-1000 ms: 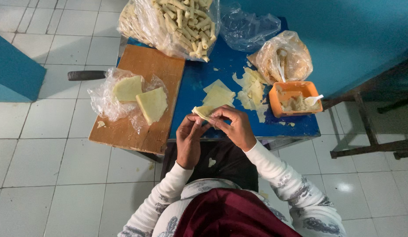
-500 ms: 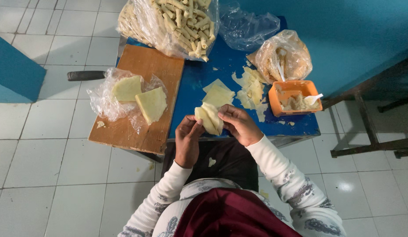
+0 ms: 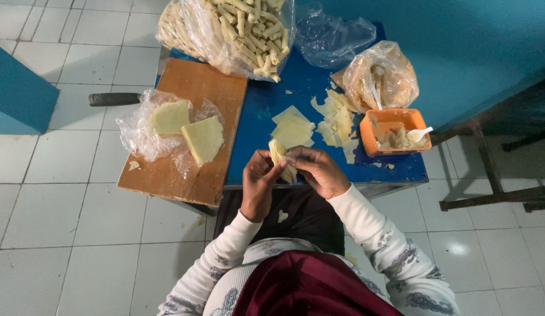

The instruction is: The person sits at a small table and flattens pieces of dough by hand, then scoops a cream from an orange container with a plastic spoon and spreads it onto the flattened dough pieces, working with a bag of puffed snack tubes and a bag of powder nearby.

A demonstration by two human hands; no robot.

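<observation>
Centrally, a low blue table (image 3: 266,111) fills the scene, with a wooden cutting board (image 3: 190,88) laid over its left side and hanging past the near-left corner. At the far edge lies a big clear bag of finished rolls (image 3: 237,29), pale sticks heaped together, and to its right an empty crumpled plastic bag (image 3: 334,35). Further right sits a smaller bag of filling (image 3: 381,79), and just near of it an orange tub (image 3: 394,131) holding a white spoon (image 3: 420,134). On the board, thin plastic holds two folded stacks of wrapper sheets (image 3: 187,129); a dark knife handle (image 3: 114,99) sticks out from beneath the board on the left. Loose cut wrappers (image 3: 293,126) lie on bare blue in the middle. At the near edge, above the person's lap, both hands meet on one partly rolled wrapper (image 3: 279,157). The left hand (image 3: 258,184) pinches its near-left side with curled fingers, and the right hand (image 3: 316,169) closes over it from the right, fingertips pressing the fold. To roll it well, it seems the thumbs should keep the filling tucked in, the sides folded inward first, and the pressure even and light so the thin sheet does not tear.
</observation>
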